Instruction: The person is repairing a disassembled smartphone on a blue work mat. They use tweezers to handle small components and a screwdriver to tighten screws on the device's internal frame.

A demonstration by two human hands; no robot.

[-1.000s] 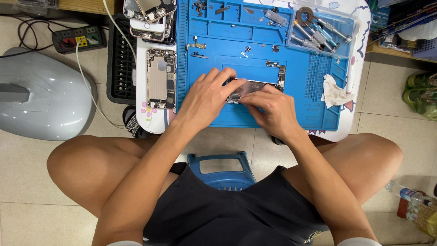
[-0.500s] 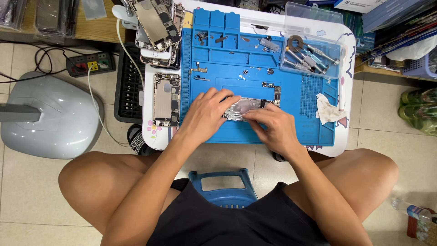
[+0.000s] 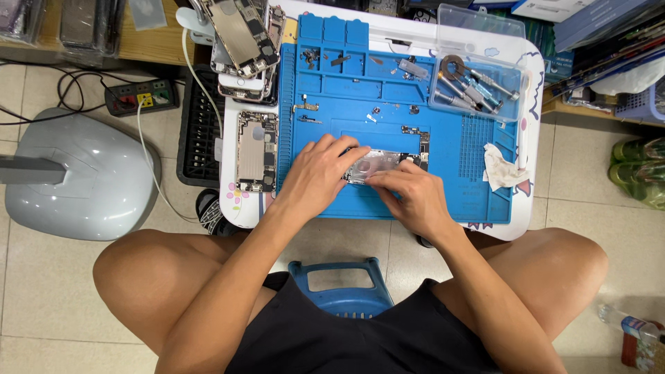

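I'm mid-teardown on an opened phone chassis [image 3: 382, 165], which lies flat near the middle of the blue work mat [image 3: 478, 201] on the small white table [image 3: 535, 104]. My left hand [image 3: 315, 176] lies palm-down over the chassis's left end, fingers curled on its edge, pinning it w/ no tool in it. My right hand [image 3: 409, 197] is at the lower right edge, fingertips pinched together on the frame; can't tell if there's a small part or tool btwn them, too hidden. Looks like I'm at the stage of working sth loose inside the shell, not yet lifted out. Next move calls for a steady hold w/ the left and a light, precise pull or pry w/ the right, since loose screws and brackets [image 3: 305, 107] sit on the mat just above. Clear tool box [image 3: 478, 79] is at the mat's top right, crumpled wipe [image 3: 500, 170] to the right of my hands, another stripped phone shell [image 3: 253, 151] off the mat's left edge.
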